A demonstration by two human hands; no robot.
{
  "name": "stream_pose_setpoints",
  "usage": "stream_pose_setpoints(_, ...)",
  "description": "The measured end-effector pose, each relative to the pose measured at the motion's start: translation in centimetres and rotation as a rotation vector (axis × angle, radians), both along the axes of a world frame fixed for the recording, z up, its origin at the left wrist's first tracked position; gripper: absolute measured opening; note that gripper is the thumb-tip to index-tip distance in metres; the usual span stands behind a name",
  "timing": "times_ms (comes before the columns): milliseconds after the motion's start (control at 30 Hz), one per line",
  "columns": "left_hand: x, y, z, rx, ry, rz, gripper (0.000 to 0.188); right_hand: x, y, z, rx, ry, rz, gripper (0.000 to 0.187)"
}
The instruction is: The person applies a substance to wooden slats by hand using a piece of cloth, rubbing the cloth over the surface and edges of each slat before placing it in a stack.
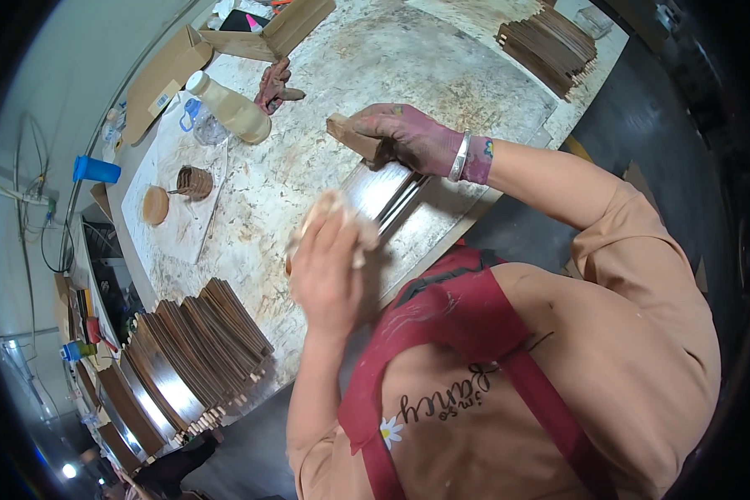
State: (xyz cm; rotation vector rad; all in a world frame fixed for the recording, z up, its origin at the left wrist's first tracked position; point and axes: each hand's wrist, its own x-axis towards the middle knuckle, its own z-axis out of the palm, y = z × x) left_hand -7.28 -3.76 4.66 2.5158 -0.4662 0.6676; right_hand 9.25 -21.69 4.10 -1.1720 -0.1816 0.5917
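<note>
My left hand (325,262), bare and smeared by motion, is closed on a pale cloth (360,225) at the near end of a dark, glossy wooden slat (375,190). Its fingers press the cloth down; the slat's near end is hidden under them. My right hand (421,142), in a stained purple glove with a metal bangle at the wrist, grips the slat's far end. A lighter brown wooden piece (350,136) juts out from under its fingers. More dark slat edges show beside the slat, below the glove.
Stacked dark slats (196,350) line the table's near left edge; another stack (548,50) lies far right. Toward the far left stand a bottle of cloudy liquid (233,108), a small brown-stained cup (194,182), a round lid (155,205), a crumpled glove (275,86) and a cardboard box (287,29).
</note>
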Motion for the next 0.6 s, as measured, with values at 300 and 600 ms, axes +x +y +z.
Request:
stream_pose_setpoints(300,-0.6,8.5,1.0,-0.720,0.414,0.488,0.034,-3.9,1.1,2.0,-0.358,-0.545,0.053,0.057)
stream_pose_setpoints(600,14.5,1.5,11.0,-0.089,0.849,-0.613,0.041,-7.3,6.2,1.7,-0.237,-0.874,0.537,0.060)
